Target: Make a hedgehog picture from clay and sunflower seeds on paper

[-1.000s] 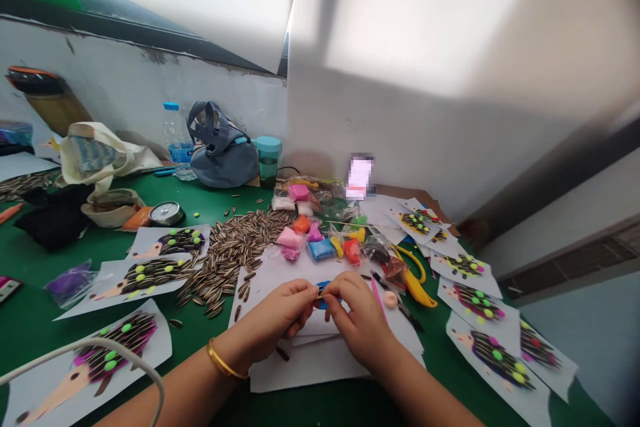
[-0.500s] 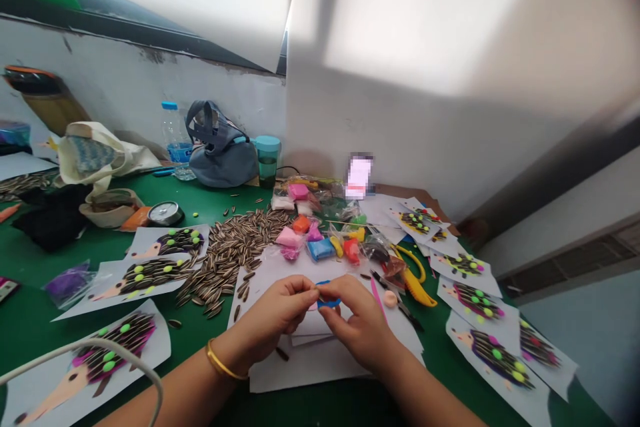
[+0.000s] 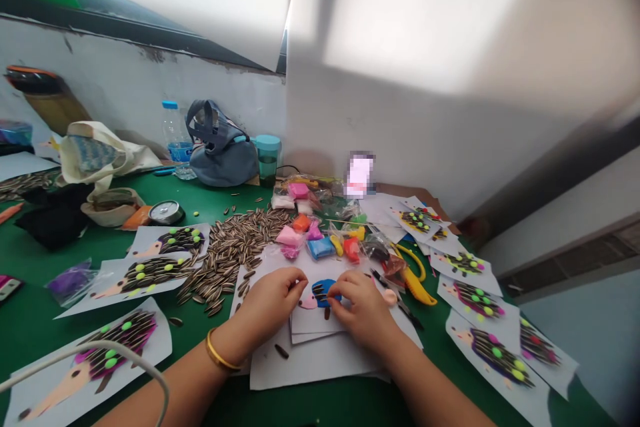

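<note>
A small hedgehog picture with a blue clay body (image 3: 324,288) and a pink face (image 3: 309,300) lies on white paper (image 3: 320,325) between my hands. A few striped seeds are stuck in the blue part, and a dark seed (image 3: 327,313) sits below it. At the picture's left, my left hand (image 3: 275,300) has thumb and fingertips pinched together; anything between them is too small to make out. My right hand (image 3: 361,303) is over the right side of the blue body, its fingertips close together and their contents hidden.
Behind my left hand is a pile of striped seeds (image 3: 230,253). Bagged clay (image 3: 321,248) lies behind the paper, with yellow scissors (image 3: 419,287) to the right. Finished hedgehog pictures (image 3: 490,353) flank both sides. A white cable (image 3: 125,355) crosses the lower left.
My hands have moved apart, the left one leftward and the right one slightly right. The blue hedgehog's face and seeds have come into view between them.
</note>
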Action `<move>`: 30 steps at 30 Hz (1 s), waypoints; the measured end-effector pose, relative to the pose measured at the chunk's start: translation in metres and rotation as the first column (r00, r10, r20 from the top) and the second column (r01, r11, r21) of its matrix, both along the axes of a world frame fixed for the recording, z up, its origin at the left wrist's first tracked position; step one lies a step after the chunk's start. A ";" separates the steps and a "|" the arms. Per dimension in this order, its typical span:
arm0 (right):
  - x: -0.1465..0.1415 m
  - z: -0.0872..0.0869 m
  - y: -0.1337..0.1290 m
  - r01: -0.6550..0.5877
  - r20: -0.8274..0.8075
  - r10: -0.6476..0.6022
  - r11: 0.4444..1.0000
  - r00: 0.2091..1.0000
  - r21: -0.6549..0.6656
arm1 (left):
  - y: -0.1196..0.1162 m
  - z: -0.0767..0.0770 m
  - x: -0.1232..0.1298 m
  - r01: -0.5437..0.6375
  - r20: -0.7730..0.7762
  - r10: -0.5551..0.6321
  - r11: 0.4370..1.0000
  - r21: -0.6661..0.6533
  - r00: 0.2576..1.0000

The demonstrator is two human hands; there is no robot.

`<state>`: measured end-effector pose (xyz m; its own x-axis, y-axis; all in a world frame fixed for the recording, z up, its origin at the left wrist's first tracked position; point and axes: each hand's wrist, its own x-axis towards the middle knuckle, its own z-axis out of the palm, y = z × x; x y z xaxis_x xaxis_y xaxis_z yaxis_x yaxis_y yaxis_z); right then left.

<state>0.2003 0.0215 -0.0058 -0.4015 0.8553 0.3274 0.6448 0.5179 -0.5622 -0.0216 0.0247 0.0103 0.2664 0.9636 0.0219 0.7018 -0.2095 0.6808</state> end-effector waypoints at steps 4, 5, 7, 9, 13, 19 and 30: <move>-0.005 -0.003 -0.002 0.022 0.054 -0.025 0.999 0.998 0.046 | -0.001 0.000 0.001 0.030 -0.064 -0.031 0.999 -0.018 0.998; -0.005 -0.003 -0.002 0.022 0.062 -0.025 0.998 0.998 0.051 | -0.002 0.000 0.001 0.042 -0.078 -0.044 0.999 -0.021 0.996; -0.007 -0.002 -0.002 0.021 0.079 -0.025 0.998 0.997 0.057 | -0.003 0.001 0.002 0.084 -0.099 -0.085 0.996 -0.021 0.991; -0.008 -0.002 -0.002 0.020 0.102 -0.026 0.998 0.994 0.053 | -0.005 0.001 0.003 0.135 -0.116 -0.136 0.991 -0.019 0.984; -0.008 -0.002 -0.002 0.022 0.139 -0.028 0.999 0.990 0.049 | -0.007 0.001 0.004 0.204 -0.175 -0.205 0.979 -0.023 0.963; -0.010 -0.001 -0.002 0.007 0.200 -0.027 0.995 0.979 0.100 | -0.009 -0.002 0.006 0.254 -0.244 -0.250 0.967 -0.014 0.937; -0.016 -0.001 -0.005 -0.019 0.289 -0.039 0.980 0.957 0.197 | -0.012 -0.005 0.009 0.289 -0.261 -0.279 0.957 0.000 0.924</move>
<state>0.1847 0.0167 -0.0066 -0.4959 0.7906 0.3593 0.7703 0.5915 -0.2382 -0.0122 0.0130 0.0050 0.5301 0.8465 -0.0484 0.7581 -0.4476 0.4743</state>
